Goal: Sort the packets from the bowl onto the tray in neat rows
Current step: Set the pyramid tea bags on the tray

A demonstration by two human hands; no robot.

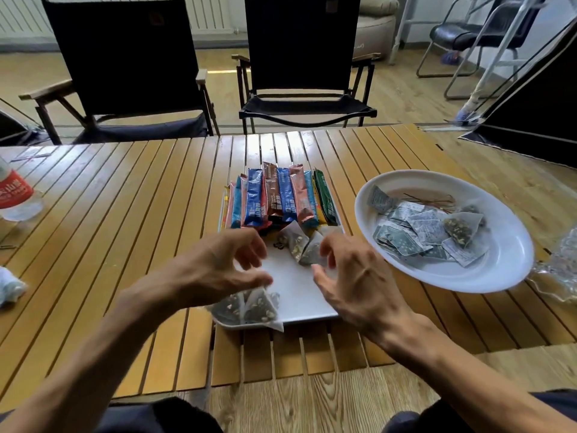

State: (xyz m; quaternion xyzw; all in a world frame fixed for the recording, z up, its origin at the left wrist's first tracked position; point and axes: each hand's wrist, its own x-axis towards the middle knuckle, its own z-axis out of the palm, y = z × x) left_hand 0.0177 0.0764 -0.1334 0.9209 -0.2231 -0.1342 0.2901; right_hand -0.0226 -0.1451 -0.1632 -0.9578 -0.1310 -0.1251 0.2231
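A slatted bench [125, 214] of honey-coloured wood fills the view. At its far left edge stands a clear plastic water bottle [15, 198] with a red label, and nearer lies a crumpled white wad [9, 289].

Moving right, the left hand [218, 270] pinches the peak of a mesh pyramid bag [259, 310] between thumb and fingertips. The bag is soft, translucent and full of dark loose leaves, and it sits on the near left corner of the tray [296, 295], probably held by its seam so it can be set straight.

The tray is flat, white and rectangular, and lies directly ahead. Across its far end glossy stick packets [274, 198] in blue, brown, pink and green lie side by side, slightly overlapping. That seems to leave the near half free for another row. Two more pyramid bags [299, 245] lie loose at mid-tray.

Just beside them the right hand [352, 276] hovers with its fingers spread and curled, gripping nothing. I cannot tell whether a fingertip touches the nearest bag.

Further right a shallow white oval bowl [499, 276] holds a heap of flat grey sachets [421, 226] and one pyramid bag, not yet sorted. Crinkled clear wrapping [559, 270] lies at the far right.
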